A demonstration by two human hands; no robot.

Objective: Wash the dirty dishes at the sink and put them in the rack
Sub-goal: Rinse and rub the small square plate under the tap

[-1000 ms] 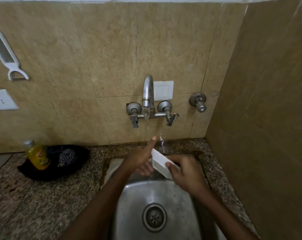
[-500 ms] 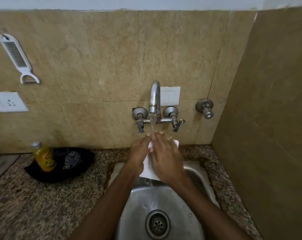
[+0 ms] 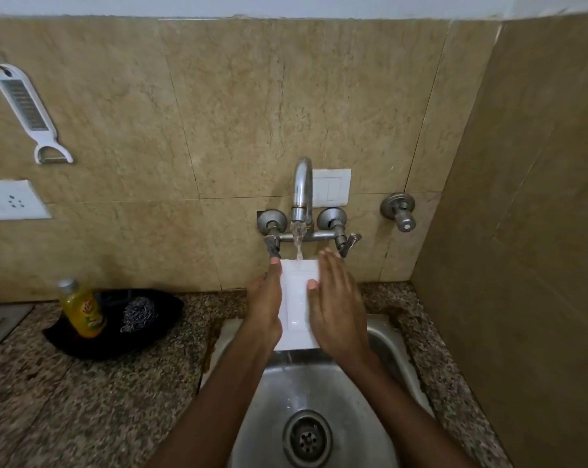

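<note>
A small white rectangular dish (image 3: 296, 304) stands upright under the running tap (image 3: 301, 197), above the steel sink (image 3: 285, 393). Water falls from the spout onto its top edge. My left hand (image 3: 265, 305) grips the dish along its left side. My right hand (image 3: 336, 309) lies flat against its right face, fingers stretched upward and thumb on the front. The dish's right part is hidden behind that hand. No rack is in view.
A black tray (image 3: 123, 336) on the granite counter left of the sink holds a yellow soap bottle (image 3: 81, 310) and a steel scrubber (image 3: 138, 314). A white grater-peeler (image 3: 29, 109) and a socket (image 3: 10, 199) are on the wall. A tiled wall closes the right side.
The dish was held low and tilted over the sink; both hands raised it under the water stream and turned it upright. The right hand has slid off the front toward the right side.
</note>
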